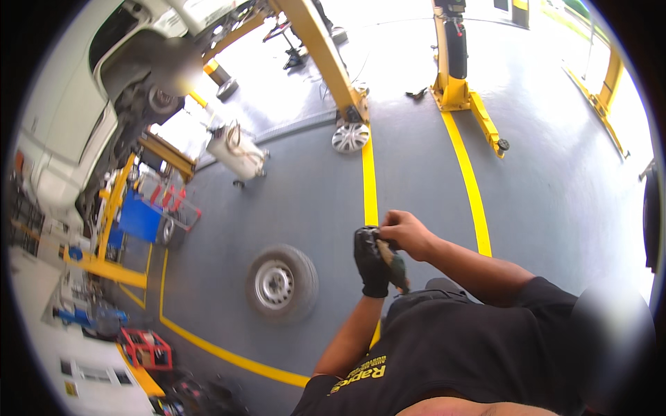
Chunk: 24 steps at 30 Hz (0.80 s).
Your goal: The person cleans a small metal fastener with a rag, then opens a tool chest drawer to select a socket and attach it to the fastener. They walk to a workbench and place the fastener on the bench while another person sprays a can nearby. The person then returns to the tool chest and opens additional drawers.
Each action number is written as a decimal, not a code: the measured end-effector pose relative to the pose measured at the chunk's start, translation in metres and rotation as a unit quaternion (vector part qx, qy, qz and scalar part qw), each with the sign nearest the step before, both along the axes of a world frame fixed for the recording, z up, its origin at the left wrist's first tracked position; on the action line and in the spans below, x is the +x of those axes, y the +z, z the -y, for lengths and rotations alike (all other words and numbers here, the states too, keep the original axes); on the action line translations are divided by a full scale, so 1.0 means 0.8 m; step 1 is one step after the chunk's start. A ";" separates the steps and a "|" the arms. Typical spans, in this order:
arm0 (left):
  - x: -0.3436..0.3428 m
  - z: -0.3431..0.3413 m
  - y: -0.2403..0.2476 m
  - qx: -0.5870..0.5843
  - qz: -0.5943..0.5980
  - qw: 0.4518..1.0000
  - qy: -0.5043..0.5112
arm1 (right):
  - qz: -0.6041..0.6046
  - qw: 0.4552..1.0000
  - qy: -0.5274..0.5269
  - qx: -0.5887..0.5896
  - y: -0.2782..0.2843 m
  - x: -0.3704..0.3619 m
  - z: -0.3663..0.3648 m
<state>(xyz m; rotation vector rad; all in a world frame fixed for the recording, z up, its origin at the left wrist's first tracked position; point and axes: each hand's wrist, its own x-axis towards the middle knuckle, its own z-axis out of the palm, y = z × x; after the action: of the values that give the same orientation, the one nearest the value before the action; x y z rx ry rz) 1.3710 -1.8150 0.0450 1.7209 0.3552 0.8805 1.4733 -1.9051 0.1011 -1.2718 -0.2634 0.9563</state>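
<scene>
My left hand (372,262), in a black glove, is raised in front of my body. Its fingers are closed around a limp, crumpled dark-and-tan piece (395,266) that looks like a work glove and hangs toward my waist. My bare right hand (406,232) meets the left at its fingertips, thumb and fingers curled in a pinch. What lies between those right fingers is too small to make out. Left of my hands, a tyre on a silver steel rim (281,284) lies flat on the grey floor.
A hubcap (350,138) leans by the yellow lift post (322,55); another lift post (452,93) stands farther right. A white wheeled machine (236,151) is ahead left. A white vehicle (62,132) is raised at left, near a red cart (173,204). Yellow lines (236,359) mark the floor.
</scene>
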 end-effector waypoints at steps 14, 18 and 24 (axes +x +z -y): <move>0.551 -0.137 0.038 -0.271 0.013 0.923 -0.271 | 0.170 0.968 -0.182 -0.033 0.013 0.489 -0.080; 0.691 -0.172 0.066 -0.179 0.000 0.951 -0.253 | 0.135 0.971 -0.199 0.002 0.033 0.638 -0.121; 0.952 -0.242 0.033 0.106 0.048 0.972 -0.206 | 0.295 0.924 -0.222 -0.098 0.016 0.888 -0.191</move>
<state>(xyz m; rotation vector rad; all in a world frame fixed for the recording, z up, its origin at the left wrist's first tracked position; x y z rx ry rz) 2.1323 -1.6212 0.0715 1.8480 -0.1664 0.7083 2.1836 -1.7521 0.1136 -1.6990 -0.3305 0.1949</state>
